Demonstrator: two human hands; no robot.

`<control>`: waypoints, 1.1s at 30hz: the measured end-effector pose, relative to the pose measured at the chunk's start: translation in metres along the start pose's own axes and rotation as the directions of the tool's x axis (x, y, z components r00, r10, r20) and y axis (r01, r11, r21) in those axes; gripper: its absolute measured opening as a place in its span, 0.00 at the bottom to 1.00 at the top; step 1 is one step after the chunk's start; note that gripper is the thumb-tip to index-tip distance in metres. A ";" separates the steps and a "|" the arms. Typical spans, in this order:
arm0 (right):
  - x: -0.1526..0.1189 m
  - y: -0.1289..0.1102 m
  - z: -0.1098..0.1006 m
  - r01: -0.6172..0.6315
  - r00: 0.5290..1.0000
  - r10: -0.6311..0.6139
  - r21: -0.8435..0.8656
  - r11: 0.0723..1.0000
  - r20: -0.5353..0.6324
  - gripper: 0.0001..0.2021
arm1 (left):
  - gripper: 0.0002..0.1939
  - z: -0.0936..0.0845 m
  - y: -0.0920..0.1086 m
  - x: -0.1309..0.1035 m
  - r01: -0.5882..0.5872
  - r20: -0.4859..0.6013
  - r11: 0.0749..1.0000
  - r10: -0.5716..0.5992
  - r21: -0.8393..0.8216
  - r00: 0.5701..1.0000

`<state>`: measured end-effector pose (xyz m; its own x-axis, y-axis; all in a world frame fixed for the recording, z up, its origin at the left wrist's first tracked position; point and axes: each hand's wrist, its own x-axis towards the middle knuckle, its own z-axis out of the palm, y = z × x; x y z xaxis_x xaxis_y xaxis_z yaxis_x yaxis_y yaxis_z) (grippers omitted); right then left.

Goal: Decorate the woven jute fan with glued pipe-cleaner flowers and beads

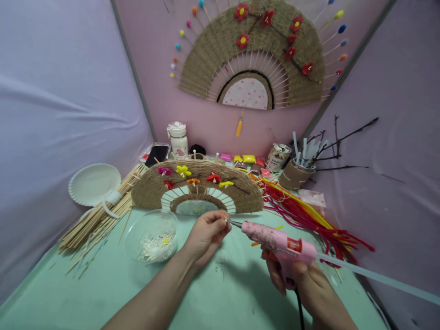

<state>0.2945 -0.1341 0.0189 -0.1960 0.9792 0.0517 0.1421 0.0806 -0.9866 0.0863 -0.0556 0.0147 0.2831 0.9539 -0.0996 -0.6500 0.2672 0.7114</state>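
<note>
Fan (199, 168) at frame centre already bears coloured flowers (183, 171); tiny white piece (226, 221), not yet fixed, pinched in left hand (210, 233). Right hand (307, 279) holds glue gun (275, 240), nozzle (236, 224) close.

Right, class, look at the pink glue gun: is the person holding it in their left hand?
No, the right hand grips the pink glue gun, while the left hand is by its nozzle.

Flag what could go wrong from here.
The nozzle of the glue gun nearly meets the fingers of the left hand; if hot, it might burn them. The bowl sits open near the left forearm, which could knock it. The long glue stick juts out behind and might snag.
</note>
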 end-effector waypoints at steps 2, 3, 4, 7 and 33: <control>-0.001 0.000 0.000 -0.007 1.000 0.007 -0.013 1.000 -0.006 0.32 | 0.16 0.000 0.000 0.000 -0.001 -0.003 1.000 0.002 0.008 1.000; -0.001 -0.001 0.000 -0.014 1.000 0.014 -0.020 1.000 -0.008 0.32 | 0.16 0.001 0.000 0.000 -0.002 -0.007 1.000 0.002 0.010 1.000; -0.001 -0.001 0.000 -0.022 1.000 0.022 -0.026 0.999 -0.005 0.33 | 0.16 0.001 0.000 0.000 -0.002 -0.014 1.000 0.003 0.011 1.000; -0.001 -0.001 0.000 -0.038 0.999 0.038 -0.033 0.999 -0.006 0.33 | 0.16 0.002 0.000 -0.001 -0.004 -0.034 1.000 0.005 0.013 0.999; -0.003 0.008 -0.002 -0.005 1.000 0.005 -0.035 0.999 -0.004 0.28 | 0.16 0.001 -0.003 0.001 0.000 -0.062 1.000 -0.001 -0.020 0.998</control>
<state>0.2983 -0.1362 0.0112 -0.1913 0.9804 0.0471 0.1772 0.0817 -0.9808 0.0892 -0.0552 0.0129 0.2396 0.9602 -0.1435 -0.6637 0.2699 0.6976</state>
